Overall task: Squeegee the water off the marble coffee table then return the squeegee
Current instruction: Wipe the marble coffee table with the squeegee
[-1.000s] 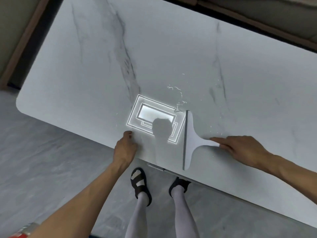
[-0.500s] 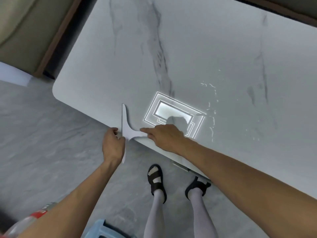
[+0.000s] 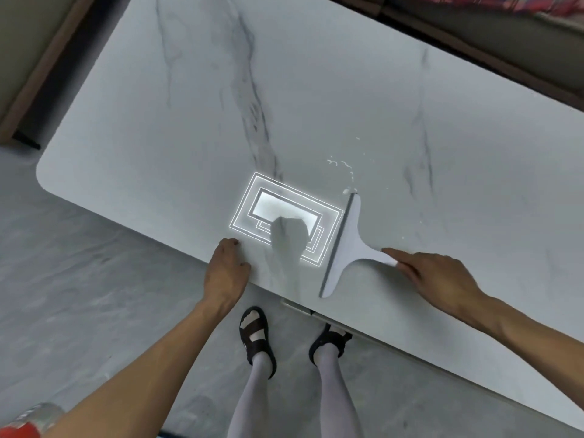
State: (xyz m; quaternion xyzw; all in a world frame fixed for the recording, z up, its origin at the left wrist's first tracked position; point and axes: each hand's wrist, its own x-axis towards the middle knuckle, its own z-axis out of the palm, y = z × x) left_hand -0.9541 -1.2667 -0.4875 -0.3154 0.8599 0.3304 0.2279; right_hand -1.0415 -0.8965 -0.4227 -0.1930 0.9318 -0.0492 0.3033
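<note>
**Head view: working the squeegee (image 3: pixel 346 248) on the wet tabletop (image 3: pixel 189 121).**
Gripping the handle end with the right hand (image 3: pixel 436 273), forefinger lying along the neck. Bracing the left hand (image 3: pixel 226 273) on the near edge, fingers loosely bent, holding nothing. Lying flat near the front edge, blade tip just beside scattered water drops (image 3: pixel 347 172). Probably handling as light, stiff plastic with a soft blade lip, slippery when wet. Best taking hold at the narrow handle and pressing down evenly.

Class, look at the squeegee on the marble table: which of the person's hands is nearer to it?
Right. The right hand is on the handle of the squeegee; the left hand rests at the table edge, apart from the blade.
</note>
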